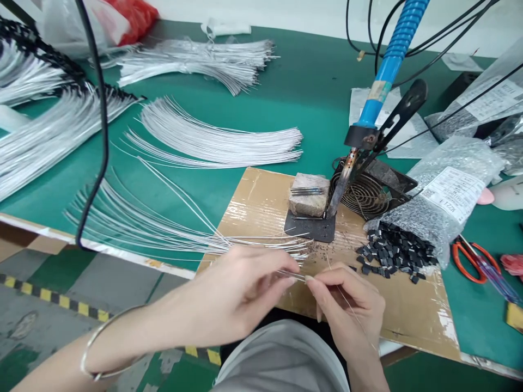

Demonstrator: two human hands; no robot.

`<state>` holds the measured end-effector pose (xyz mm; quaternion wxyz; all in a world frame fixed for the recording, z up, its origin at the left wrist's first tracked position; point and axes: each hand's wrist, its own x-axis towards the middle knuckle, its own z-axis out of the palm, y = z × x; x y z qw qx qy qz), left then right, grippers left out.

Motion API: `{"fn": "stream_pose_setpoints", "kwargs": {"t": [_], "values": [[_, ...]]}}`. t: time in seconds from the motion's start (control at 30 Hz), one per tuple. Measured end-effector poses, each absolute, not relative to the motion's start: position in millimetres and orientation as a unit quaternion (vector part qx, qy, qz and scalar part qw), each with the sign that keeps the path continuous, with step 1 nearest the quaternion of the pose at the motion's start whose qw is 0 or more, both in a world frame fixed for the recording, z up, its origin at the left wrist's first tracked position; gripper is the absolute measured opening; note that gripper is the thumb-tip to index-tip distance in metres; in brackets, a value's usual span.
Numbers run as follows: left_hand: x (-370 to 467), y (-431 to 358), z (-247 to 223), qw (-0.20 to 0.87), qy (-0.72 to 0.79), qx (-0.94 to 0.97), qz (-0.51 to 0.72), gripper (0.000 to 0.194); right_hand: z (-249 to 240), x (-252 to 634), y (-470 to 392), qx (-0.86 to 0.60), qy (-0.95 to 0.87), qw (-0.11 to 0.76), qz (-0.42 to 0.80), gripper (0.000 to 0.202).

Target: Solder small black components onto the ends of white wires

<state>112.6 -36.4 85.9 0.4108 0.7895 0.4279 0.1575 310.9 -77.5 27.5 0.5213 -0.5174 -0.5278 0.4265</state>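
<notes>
My left hand is closed in a pinch on white wires, whose ends point to the right. At those ends, the thumb and fingertips of my right hand press together. A thin silvery strand runs across the right fingers; it looks like solder wire. Just beyond my left hand, a loose fan of white wires spreads over the table and the cardboard. Up ahead, a soldering iron with a blue handle hangs tip down beside a pale block on a dark metal plate.
Small black connectors lie heaped on the cardboard, by a clear bag. Behind the iron is a black fan. Orange-handled scissors lie at right. Wire bundles cover the back left; a black cable hangs in front.
</notes>
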Motion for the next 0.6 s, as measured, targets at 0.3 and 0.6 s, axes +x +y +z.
{"fn": "stream_pose_setpoints", "kwargs": {"t": [0.3, 0.6], "values": [[141, -41, 70, 0.469, 0.456, 0.725, 0.216, 0.018, 23, 312, -75, -0.527, -0.549, 0.529, 0.376, 0.021], [141, -30, 66, 0.566, 0.499, 0.594, 0.280, 0.021, 21, 321, -87, -0.485, -0.375, 0.548, 0.569, 0.065]]}}
